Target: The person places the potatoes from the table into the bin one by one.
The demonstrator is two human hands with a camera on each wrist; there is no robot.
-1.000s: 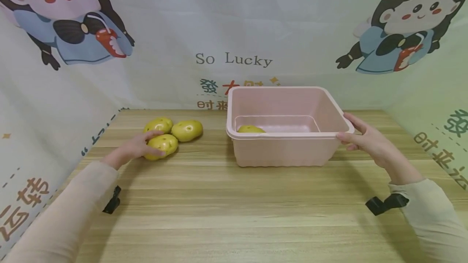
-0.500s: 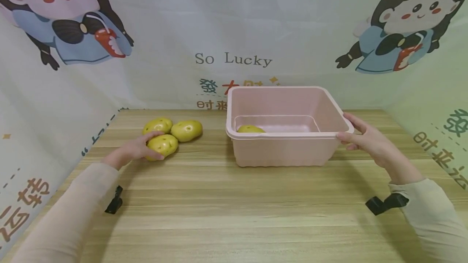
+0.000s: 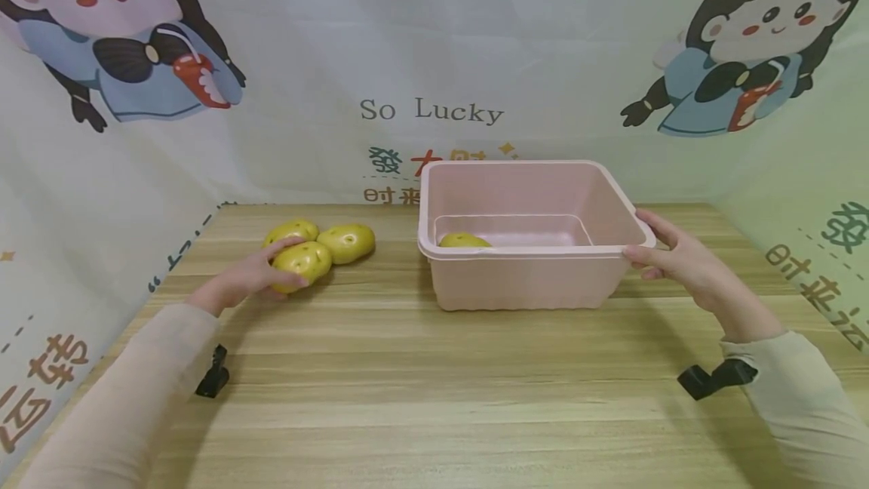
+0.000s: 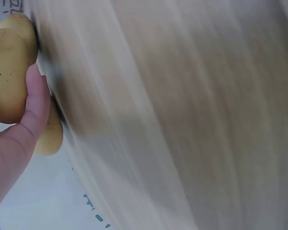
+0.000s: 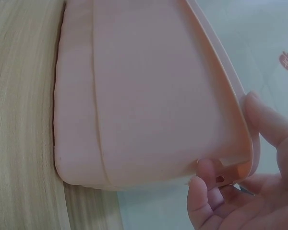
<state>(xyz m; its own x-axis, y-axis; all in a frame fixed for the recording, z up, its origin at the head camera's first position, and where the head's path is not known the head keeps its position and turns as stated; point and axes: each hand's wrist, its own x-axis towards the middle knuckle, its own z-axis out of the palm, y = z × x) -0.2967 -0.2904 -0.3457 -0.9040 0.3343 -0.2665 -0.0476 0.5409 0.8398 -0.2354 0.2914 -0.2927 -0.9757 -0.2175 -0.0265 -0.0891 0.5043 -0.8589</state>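
Left hand (image 3: 247, 275), left of centre in the head view: thumb and fingers curled round the front potato (image 3: 308, 261); whether that potato is clear of the table cannot be told; in the left wrist view both hand and front potato are cut off by the left edge.

Rear potato (image 3: 287, 230), just behind the front potato and partly covered by it and the fingers; right-hand potato (image 3: 349, 243), just beside them, nearly whole to view; in the left wrist view these two show only in part behind the hand and the held one.

Pink plastic bin (image 3: 519, 281), right of centre, upright on the wood-grain table (image 3: 434, 383); inside at its left, a further potato (image 3: 465, 241), lower part hidden by the front wall.

Right hand (image 3: 682, 266), at the bin's right end: grips the rim at the near corner, thumb and fingers about it; in the right wrist view the hand runs off the right and lower edges, and the bin is cut off at the top.

Printed cloth (image 3: 305, 44), across the upper frame; one line of lettering, at centre, partly covered by the bin; left wrist view of the table, blurred.
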